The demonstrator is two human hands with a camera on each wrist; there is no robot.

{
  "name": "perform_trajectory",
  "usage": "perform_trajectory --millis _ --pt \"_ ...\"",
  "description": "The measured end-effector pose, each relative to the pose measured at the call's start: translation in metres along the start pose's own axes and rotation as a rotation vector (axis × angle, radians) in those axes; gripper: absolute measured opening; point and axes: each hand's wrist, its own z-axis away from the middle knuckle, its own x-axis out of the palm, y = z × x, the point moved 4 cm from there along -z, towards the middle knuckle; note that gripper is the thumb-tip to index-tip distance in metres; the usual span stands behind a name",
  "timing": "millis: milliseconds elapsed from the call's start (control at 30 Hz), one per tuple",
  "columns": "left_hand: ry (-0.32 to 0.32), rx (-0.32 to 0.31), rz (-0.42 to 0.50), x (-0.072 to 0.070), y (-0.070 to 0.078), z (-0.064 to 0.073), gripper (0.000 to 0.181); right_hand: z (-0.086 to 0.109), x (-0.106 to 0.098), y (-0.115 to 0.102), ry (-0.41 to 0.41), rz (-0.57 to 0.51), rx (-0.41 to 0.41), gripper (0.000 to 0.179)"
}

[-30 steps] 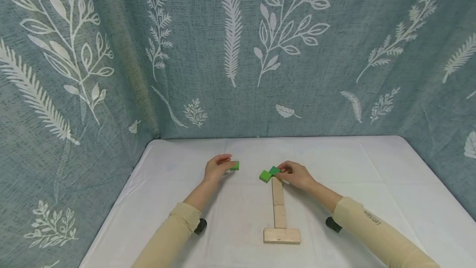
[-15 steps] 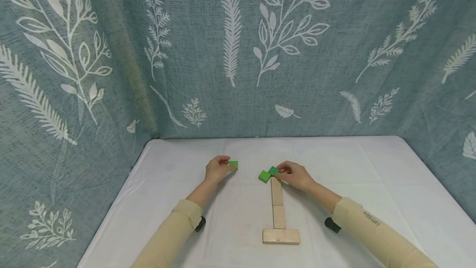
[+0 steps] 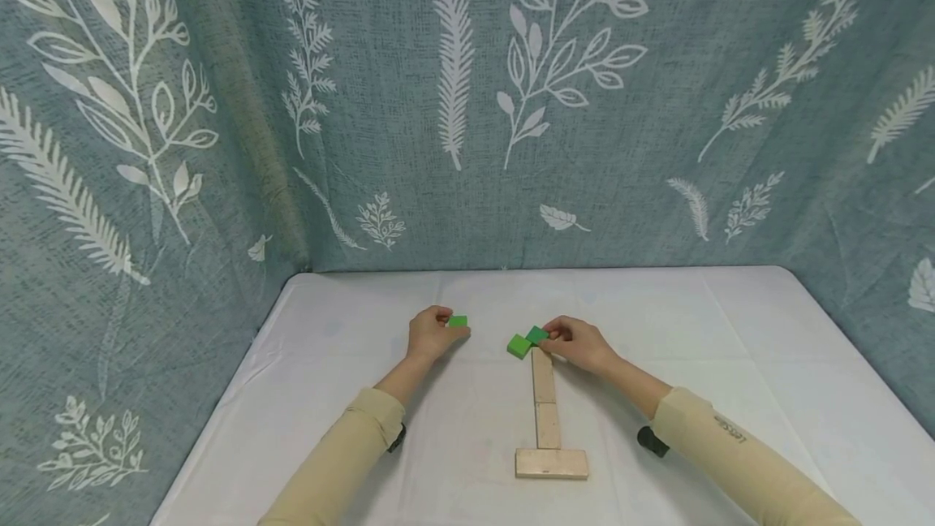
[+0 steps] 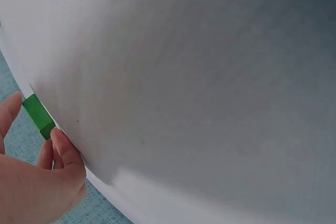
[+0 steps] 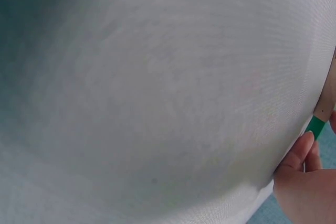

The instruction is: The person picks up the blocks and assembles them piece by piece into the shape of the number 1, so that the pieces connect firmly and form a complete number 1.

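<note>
My left hand (image 3: 433,334) is at the left of the middle of the table, with a light green block (image 3: 458,321) between its thumb and fingers. In the left wrist view its fingertips meet opposite ends of this green block (image 4: 39,116). My right hand (image 3: 579,342) pinches a darker green block (image 3: 536,335) at the far end of a row of wooden blocks (image 3: 545,384). Beside it on the left lies another light green block (image 3: 519,346). In the right wrist view only part of the darker green block (image 5: 315,125) shows, against a wooden block's end.
A longer wooden block (image 3: 551,463) lies crosswise at the near end of the row. White cloth covers the table (image 3: 701,331). A blue-green leaf-patterned curtain (image 3: 482,209) hangs behind it and at both sides.
The left hand has turned a little about its light green block, and its thumb has shifted toward the near side. The right hand and the blocks by it stay in place.
</note>
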Motion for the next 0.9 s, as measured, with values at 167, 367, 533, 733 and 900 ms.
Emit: perform_trajectory --millis 167,367,533,733,900 --pt "0.001 0.02 -0.032 -0.0008 0.0018 0.0024 0.042 0.0007 0.0006 -0.0005 -0.004 -0.004 -0.004 0.031" --pt "0.003 0.017 -0.049 -0.0006 -0.0003 0.0013 0.04 0.0005 0.0006 -0.0013 0.001 0.0 0.004 0.031" --pt "-0.011 0.006 -0.029 -0.0012 -0.0012 0.0017 0.04 0.0005 0.0003 -0.0002 0.003 0.009 0.011 0.031" --pt "-0.024 -0.019 0.023 -0.0007 -0.0021 0.003 0.042 0.0012 -0.0007 -0.0004 0.001 0.009 0.004 0.03" --pt "-0.03 -0.038 0.071 -0.0009 -0.0021 0.0045 0.043 0.0016 -0.001 -0.0024 0.0 0.003 -0.003 0.03"
